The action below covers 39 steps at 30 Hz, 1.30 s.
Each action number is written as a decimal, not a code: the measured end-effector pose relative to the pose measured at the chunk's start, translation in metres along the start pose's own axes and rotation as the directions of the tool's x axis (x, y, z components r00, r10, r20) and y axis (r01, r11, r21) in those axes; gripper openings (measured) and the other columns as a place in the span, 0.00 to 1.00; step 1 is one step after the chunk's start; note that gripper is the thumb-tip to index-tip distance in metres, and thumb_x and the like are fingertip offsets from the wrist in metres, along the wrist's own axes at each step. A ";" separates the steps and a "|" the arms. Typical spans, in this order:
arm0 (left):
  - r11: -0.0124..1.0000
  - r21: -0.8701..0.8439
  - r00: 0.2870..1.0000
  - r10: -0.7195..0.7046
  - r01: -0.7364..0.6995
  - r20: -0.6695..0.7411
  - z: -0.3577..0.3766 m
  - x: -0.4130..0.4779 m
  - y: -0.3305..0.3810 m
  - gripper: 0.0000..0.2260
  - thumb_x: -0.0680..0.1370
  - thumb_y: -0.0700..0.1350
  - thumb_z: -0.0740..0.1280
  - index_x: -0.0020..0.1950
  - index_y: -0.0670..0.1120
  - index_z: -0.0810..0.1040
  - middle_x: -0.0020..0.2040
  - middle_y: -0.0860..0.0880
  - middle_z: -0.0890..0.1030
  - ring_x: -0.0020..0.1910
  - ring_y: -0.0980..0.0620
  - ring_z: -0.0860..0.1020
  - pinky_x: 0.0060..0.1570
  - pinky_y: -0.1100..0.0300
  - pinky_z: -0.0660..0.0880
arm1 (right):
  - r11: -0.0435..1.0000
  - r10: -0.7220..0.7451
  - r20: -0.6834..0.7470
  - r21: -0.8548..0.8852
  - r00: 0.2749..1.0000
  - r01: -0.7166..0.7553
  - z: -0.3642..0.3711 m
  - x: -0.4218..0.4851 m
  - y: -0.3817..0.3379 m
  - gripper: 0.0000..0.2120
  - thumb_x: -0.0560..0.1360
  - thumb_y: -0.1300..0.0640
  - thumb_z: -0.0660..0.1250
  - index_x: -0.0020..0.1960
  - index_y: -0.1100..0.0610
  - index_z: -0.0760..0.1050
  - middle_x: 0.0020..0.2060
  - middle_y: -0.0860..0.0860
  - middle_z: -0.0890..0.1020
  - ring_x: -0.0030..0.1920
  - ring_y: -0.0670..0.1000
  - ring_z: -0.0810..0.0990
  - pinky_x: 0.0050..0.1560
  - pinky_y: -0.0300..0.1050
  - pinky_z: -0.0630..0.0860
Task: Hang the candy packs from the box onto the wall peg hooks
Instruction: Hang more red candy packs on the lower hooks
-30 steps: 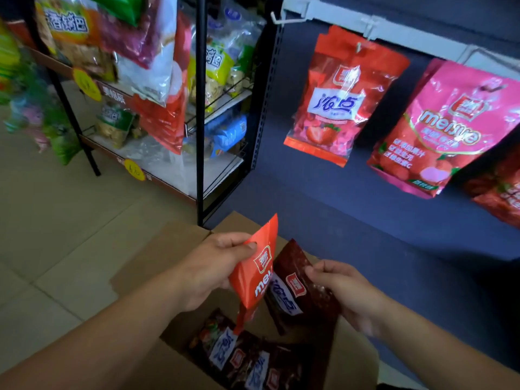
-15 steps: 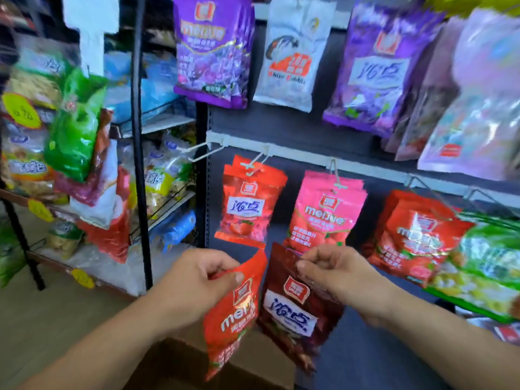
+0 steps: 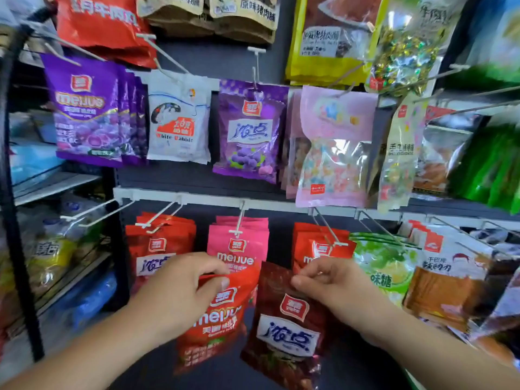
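Observation:
My left hand (image 3: 180,291) pinches the top edge of an orange-red meijue candy pack (image 3: 216,319). My right hand (image 3: 332,285) pinches the top of a dark red candy pack (image 3: 284,330) beside it. Both packs hang in front of the lower row of wall peg hooks. Just behind them hang a pink meijue stack (image 3: 239,243), a red stack (image 3: 157,243) to the left and an orange-red meijue stack (image 3: 318,246) to the right. An empty white peg hook (image 3: 92,211) sticks out at the lower row's left end. The box is out of view.
An upper row holds purple packs (image 3: 87,111), a white pack (image 3: 180,122), another purple pack (image 3: 247,130) and a pink pack (image 3: 334,147). Green (image 3: 382,266) and brown (image 3: 447,280) packs hang at lower right. A black wire rack (image 3: 17,209) with snacks stands at the left.
The view has tilted up from the box to the peg wall. Both hands have raised their packs up in front of the lower row of hooks.

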State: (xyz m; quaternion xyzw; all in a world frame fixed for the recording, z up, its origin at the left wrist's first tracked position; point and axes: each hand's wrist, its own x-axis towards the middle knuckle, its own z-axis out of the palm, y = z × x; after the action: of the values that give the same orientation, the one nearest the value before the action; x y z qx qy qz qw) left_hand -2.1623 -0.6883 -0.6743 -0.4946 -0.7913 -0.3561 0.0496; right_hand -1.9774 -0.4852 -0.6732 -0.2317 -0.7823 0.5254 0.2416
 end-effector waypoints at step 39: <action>0.941 -0.333 0.985 -0.003 0.062 0.174 0.179 0.185 0.075 0.06 0.78 0.44 0.73 0.53 0.49 0.87 0.52 0.54 0.87 0.52 0.58 0.83 0.55 0.64 0.78 | 0.986 0.161 -0.142 0.058 0.977 -0.154 -0.125 0.008 0.045 0.10 0.81 0.61 0.69 0.43 0.60 0.85 0.37 0.59 0.89 0.37 0.57 0.89 0.38 0.48 0.82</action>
State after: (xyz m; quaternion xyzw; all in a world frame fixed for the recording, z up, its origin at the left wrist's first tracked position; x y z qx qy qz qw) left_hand -2.1451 -0.4211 -0.6891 -0.5113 -0.7281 -0.4433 -0.1095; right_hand -1.9014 -0.3768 -0.6724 -0.3249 -0.7291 0.5427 0.2614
